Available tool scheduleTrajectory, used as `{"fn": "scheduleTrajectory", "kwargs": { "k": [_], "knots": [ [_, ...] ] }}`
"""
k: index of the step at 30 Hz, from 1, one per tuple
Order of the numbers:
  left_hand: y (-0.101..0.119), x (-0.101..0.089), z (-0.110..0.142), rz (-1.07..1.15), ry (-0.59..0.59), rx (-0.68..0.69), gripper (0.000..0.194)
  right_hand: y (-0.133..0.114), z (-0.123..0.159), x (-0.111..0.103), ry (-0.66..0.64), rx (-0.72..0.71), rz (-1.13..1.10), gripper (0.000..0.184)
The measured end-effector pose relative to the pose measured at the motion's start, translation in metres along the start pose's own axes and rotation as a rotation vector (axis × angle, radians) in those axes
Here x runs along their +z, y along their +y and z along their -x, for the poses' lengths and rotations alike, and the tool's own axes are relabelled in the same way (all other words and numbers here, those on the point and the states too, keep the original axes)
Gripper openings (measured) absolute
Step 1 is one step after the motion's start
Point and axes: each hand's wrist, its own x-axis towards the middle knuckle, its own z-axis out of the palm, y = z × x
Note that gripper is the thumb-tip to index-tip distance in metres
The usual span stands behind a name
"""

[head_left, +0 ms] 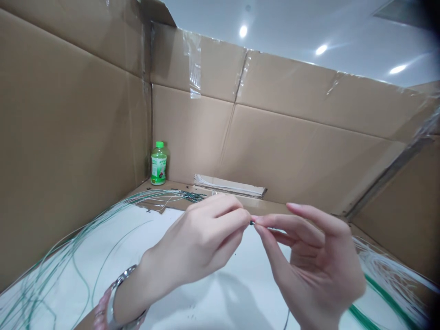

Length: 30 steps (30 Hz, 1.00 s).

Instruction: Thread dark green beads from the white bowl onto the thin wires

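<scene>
My left hand (202, 243) and my right hand (309, 261) meet fingertip to fingertip above a white work surface (165, 229). Both are closed in a pinch on a tiny dark piece (252, 222), too small to name. A thin wire seems to run down from my right hand, mostly hidden behind the palm. A watch (115, 293) is on my left wrist. A bundle of thin green wires (68, 247) curves across the surface to the left of my left hand.
Tall cardboard walls (282, 142) enclose the work surface on three sides. A small green bottle (158, 163) stands in the far left corner. White and green wires (388, 284) lie at the right. A torn cardboard strip (230, 184) lies along the back wall.
</scene>
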Motion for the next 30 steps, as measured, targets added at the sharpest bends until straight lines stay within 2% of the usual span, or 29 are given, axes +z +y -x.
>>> {"fn": "scheduleTrajectory", "kwargs": {
  "k": [5, 8, 13, 23, 30],
  "knots": [
    [0.002, -0.002, 0.001, -0.011, -0.055, -0.046, 0.015, 0.002, 0.006, -0.004, -0.082, -0.039, 0.056, 0.055],
    [0.003, -0.003, 0.001, -0.026, -0.074, -0.061, 0.016, 0.003, 0.004, -0.006, -0.162, -0.005, 0.082, 0.052],
    [0.005, -0.002, -0.002, -0.008, -0.057, -0.031, 0.017, 0.003, -0.006, -0.01, -0.34, -0.006, 0.092, 0.022],
    [-0.002, 0.011, 0.003, 0.005, 0.005, 0.01, 0.014, -0.002, -0.009, -0.008, -0.413, 0.075, 0.197, 0.011],
    [-0.007, -0.011, -0.002, 0.024, 0.149, -0.082, 0.018, 0.007, -0.009, -0.017, -0.288, 0.139, 0.228, 0.008]
  ]
}}
